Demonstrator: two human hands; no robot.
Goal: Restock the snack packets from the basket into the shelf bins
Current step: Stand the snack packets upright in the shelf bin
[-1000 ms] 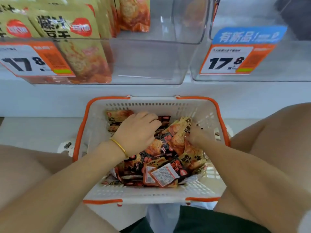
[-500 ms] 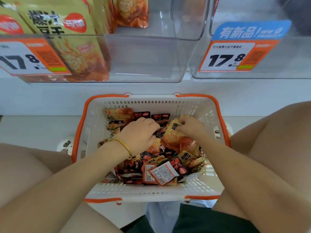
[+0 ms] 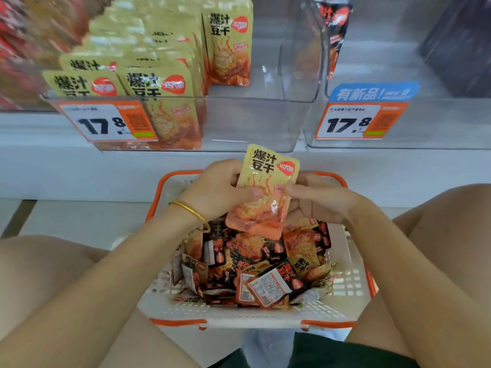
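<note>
A white plastic basket (image 3: 249, 318) with orange rim and handles sits between the person's bare knees, in front of a white shelf (image 3: 79, 166). It holds a loose heap of small snack packets (image 3: 255, 264), mostly black and orange with a few yellow ones mixed in; some lie face down, showing white printed labels.

Above the far end of the basket both hands hold one yellow packet (image 3: 265, 187), upright and tilted a little to the right, its printed front toward the camera. The left hand (image 3: 215, 189), with a gold bangle (image 3: 191, 212) at the wrist, grips the packet's left edge, thumb across the front. The right hand (image 3: 316, 197) pinches the right edge, thumb on the front and fingers curled behind. The packet's orange lower end hangs just over the heap.

On the shelf stand two clear plastic bins. The left bin (image 3: 239, 123) carries rows of the same yellow packets (image 3: 148, 73), standing upright and packed into its left part, with one more row further back near the middle. An orange and white price tag (image 3: 106, 122) reading 17.8 hangs on its front wall. The right bin (image 3: 438, 123) bears a matching price tag (image 3: 364, 120) under a blue label (image 3: 372, 91); a dark packet (image 3: 334, 30) stands at the back near its left wall. At the far left edge there are blurred red packets (image 3: 16, 62), too smeared to read
</note>
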